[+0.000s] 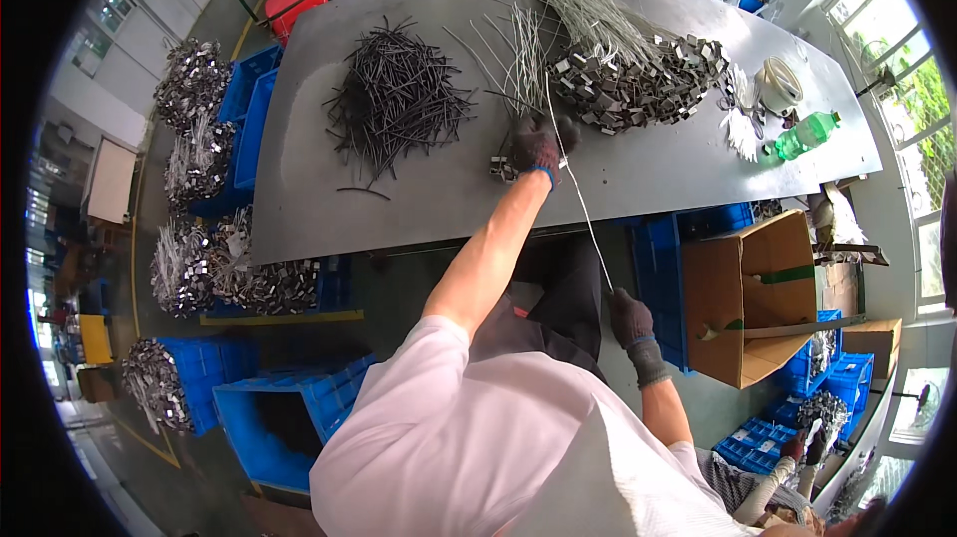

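Observation:
My left hand (538, 145), in a dark reddish-grey work glove, is at the table's near side with its fingers closed. A thin white cable (588, 223) crosses that hand and appears gripped there, though the fingertips are partly hidden. From there the cable runs down past the table edge to my right hand (630, 320). This hand, in a grey glove, hangs beside my right leg, closed on the cable's lower end. A few small metal-ended pieces (502, 169) lie beside my left hand. Just beyond it are loose white cables (523, 53).
On the grey metal table (299, 168) sit a heap of short black tubes (399, 98), a pile of metal-ended cables (638, 83), a tape roll (780, 85) and a green bottle (807, 135). An open carton (743, 308) and blue crates (289, 412) flank me. Other people work nearby.

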`<state>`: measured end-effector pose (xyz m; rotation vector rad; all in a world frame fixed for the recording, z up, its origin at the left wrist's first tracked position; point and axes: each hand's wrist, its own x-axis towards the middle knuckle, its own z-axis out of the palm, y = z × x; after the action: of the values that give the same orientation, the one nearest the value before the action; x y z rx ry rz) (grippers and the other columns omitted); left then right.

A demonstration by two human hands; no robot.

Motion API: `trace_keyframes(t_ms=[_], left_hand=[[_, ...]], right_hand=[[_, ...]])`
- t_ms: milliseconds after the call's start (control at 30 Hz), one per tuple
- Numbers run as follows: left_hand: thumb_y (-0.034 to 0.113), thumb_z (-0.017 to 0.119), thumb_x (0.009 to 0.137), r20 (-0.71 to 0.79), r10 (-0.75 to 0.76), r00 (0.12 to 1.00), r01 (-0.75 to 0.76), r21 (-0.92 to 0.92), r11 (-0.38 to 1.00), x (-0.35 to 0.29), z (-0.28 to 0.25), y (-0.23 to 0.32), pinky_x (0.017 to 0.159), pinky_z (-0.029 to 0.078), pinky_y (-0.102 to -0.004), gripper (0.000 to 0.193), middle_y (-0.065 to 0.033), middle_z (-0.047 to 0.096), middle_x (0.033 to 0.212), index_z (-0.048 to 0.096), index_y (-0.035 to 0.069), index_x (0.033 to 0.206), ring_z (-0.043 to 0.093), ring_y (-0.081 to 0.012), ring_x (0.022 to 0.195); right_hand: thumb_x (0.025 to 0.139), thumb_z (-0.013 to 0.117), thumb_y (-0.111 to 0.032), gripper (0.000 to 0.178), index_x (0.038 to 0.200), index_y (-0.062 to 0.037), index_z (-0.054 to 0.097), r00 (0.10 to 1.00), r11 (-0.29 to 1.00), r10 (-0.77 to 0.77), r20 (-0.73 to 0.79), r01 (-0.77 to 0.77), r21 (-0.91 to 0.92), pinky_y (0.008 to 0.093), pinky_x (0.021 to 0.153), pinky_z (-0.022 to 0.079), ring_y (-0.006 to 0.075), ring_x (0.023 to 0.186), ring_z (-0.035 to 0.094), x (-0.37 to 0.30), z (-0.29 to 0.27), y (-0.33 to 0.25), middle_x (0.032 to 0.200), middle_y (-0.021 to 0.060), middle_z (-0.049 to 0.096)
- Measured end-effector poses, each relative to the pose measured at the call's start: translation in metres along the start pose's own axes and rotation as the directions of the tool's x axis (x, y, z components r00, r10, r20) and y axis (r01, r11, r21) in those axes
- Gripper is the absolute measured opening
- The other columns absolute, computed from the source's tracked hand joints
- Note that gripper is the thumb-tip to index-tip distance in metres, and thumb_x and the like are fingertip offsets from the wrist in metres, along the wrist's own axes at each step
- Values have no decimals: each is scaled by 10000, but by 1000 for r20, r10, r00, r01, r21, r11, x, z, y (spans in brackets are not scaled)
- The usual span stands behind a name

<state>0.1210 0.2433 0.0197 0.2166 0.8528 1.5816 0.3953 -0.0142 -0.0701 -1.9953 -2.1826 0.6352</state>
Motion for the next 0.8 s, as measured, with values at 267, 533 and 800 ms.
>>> trace_keyframes(t_ms=[267,533,800], left_hand=[[159,592,1013,55,409,911,-406,305,862,-1,0,46,483,553,-322,120,-101,693,761,577,46,978,680,-200,563],[137,671,967,399,-364,842,224,355,908,-2,-24,74,700,633,-403,119,-122,724,914,629,40,1023,732,-251,780],[165,678,969,337,-192,922,2,490,872,-15,-41,27,740,619,-373,154,-76,722,908,654,45,1064,724,-198,809]], right_hand=[[1018,530,-381,289,974,-114,631,990,989,138,11,-137,-56,555,656,508,473,843,659,-15,7,32,827,241,680],[1028,524,-356,292,976,-95,643,990,989,143,18,-142,-34,553,639,505,470,829,659,-16,11,28,826,243,677],[987,590,-324,221,937,-115,640,939,969,-246,-243,232,-85,532,668,506,429,807,663,15,-2,14,829,222,671]])
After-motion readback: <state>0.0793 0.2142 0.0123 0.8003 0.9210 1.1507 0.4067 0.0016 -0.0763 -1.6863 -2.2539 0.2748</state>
